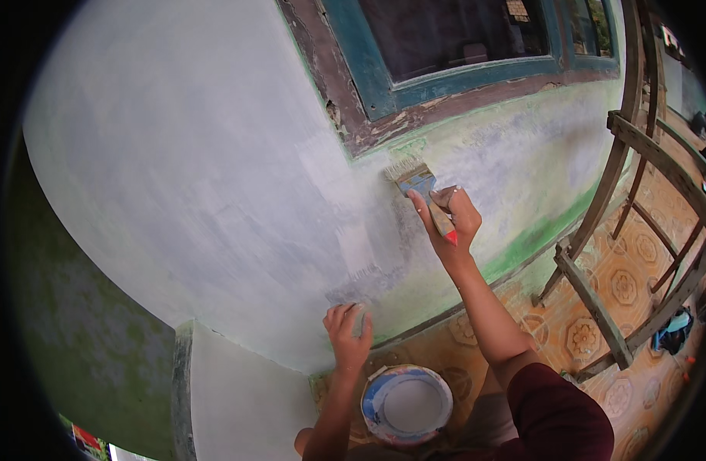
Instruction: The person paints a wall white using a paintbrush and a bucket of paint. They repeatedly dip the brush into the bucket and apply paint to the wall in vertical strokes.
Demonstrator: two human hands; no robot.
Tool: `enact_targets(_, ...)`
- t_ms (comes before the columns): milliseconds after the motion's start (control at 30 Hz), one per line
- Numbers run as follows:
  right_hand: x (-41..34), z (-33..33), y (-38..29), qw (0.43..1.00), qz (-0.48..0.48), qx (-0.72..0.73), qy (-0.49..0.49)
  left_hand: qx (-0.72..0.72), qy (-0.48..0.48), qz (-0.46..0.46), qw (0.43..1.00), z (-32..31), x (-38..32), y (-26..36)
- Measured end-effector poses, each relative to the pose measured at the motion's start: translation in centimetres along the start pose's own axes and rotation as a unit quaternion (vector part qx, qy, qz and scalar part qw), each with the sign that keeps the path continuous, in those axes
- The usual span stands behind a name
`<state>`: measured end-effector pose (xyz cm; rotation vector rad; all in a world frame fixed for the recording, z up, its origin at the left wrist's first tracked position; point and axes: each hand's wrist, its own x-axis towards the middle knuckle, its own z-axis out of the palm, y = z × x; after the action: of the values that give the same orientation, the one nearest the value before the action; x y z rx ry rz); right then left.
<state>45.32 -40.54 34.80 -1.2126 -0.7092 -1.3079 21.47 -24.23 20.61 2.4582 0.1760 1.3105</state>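
My right hand grips a flat paintbrush by its handle, which has a red end. The bristles touch the wall just below the lower left corner of the window frame. White paint covers much of the wall on the left; green and pale patches show under the window. My left hand is raised in front of the lower wall with its fingers apart, holding nothing; whether it touches the wall I cannot tell. Below it, a paint bucket with white paint inside stands on the floor between my arms.
Wooden ladder-like frames lean at the right, their feet on the orange patterned tile floor. A low white wall with a dark edge juts out at lower left. A dark plastic bag with something blue lies at far right.
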Motion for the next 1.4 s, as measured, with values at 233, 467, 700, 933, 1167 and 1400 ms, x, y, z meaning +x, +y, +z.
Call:
enact_targets(233, -2.9, 0.8, 1.5, 0.996, 0.051, -0.009, -0.078, -0.010, -0.008, -0.004, 1.000, 0.3, -0.1, 1.1)
enact_targets(467, 1.3, 2.2, 1.9, 0.999, -0.024, 0.022, 0.035, -0.004, -0.005, -0.008, 1.000, 0.0, -0.1, 0.3)
enact_targets(700, 0.1, 1.1, 1.7, 1.000, 0.020, -0.005, -0.013, -0.015, -0.026, -0.012, 0.999, 0.6, -1.6, 0.1)
enact_targets(933, 1.6, 1.7, 1.7, 0.999, 0.006, -0.023, -0.034, -0.030, -0.034, -0.027, 0.999, 0.9, -1.7, 0.2)
enact_targets(1167, 3.0, 1.0, 1.3, 1.000, -0.011, 0.006, 0.019, -0.035, -0.058, -0.039, 0.997, 1.1, -3.0, 0.1)
enact_targets(1400, -0.4, -0.5, 1.5, 0.995, 0.076, -0.007, -0.071, -0.029, -0.062, -0.027, 0.997, 0.9, -3.6, 0.3)
